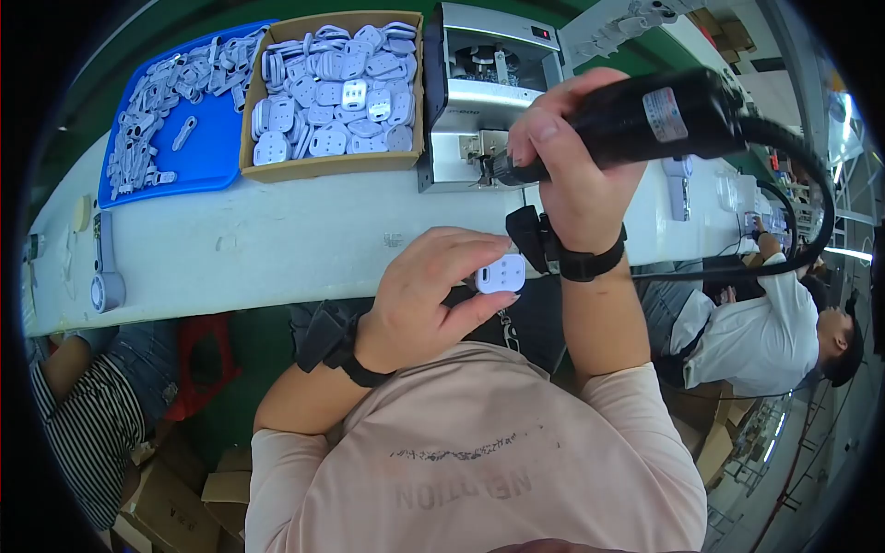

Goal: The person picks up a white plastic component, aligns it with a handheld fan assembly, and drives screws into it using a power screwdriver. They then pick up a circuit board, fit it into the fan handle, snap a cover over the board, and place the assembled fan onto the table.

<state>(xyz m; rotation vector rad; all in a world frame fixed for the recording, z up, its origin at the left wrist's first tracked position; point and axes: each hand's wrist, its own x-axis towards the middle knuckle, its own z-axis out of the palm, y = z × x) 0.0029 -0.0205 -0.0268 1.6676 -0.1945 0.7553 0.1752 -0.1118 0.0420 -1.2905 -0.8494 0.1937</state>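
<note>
Fisheye view: worn on my head, the left of two side by side, upright, facing down.
My shirt (498, 433): nearest, filling six o'clock.
My left hand (419, 290): close below, just toward nine o'clock from centre.
My right hand (585, 157): close too, between one and two o'clock.
White bench (323, 230): farther out, bowed from nine through twelve past two.
Co-worker (761, 336): well apart, past three o'clock, tipped sideways.

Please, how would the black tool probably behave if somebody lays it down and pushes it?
The black tool looks rigid, judging by its straight, smooth casing. Its rounded body might roll, though the thick cable at its rear could limit this. It may feel rear-heavy, since the right hand grips near the narrow front.
</note>
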